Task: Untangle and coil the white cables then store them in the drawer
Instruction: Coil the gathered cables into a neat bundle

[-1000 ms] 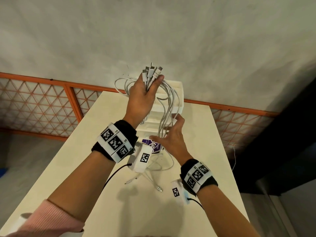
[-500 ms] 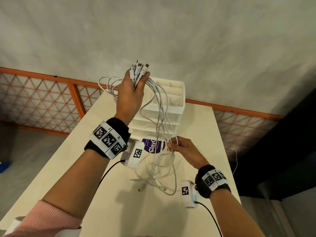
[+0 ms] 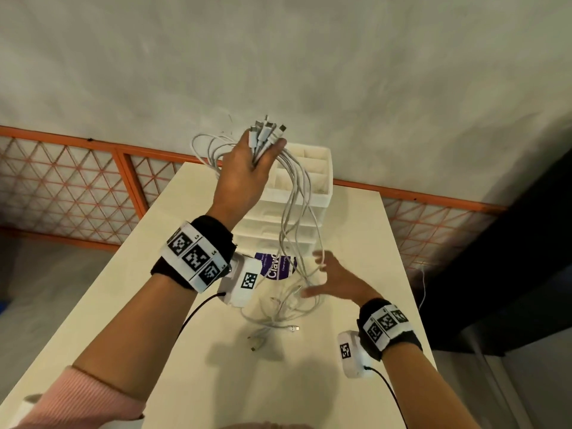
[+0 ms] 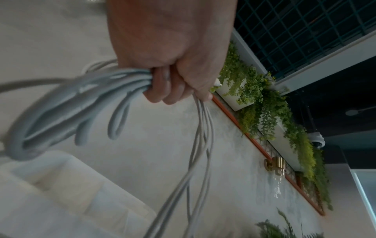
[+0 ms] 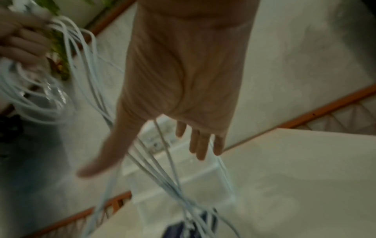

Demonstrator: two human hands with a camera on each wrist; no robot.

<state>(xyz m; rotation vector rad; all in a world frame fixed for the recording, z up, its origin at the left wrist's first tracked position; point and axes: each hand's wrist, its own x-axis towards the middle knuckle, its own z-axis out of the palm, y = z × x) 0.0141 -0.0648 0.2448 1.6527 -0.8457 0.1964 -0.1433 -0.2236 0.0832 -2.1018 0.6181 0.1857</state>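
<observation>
The left hand [image 3: 244, 178] gripped the white cables [image 3: 297, 212] at frame centre, hiding the drawer unit [image 3: 312, 193] partly. The right hand [image 3: 337, 280] was spread, blurred, among the hanging strands above the desk [image 3: 356, 230].

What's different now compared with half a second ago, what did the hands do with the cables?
The right hand has let go of the hanging strands it was pinching; its fingers are now spread beside them. The left hand has shifted slightly right. Unchanged: its grip on the cables near their plugs, their loose ends lying on the table, and the drawer unit behind.
</observation>
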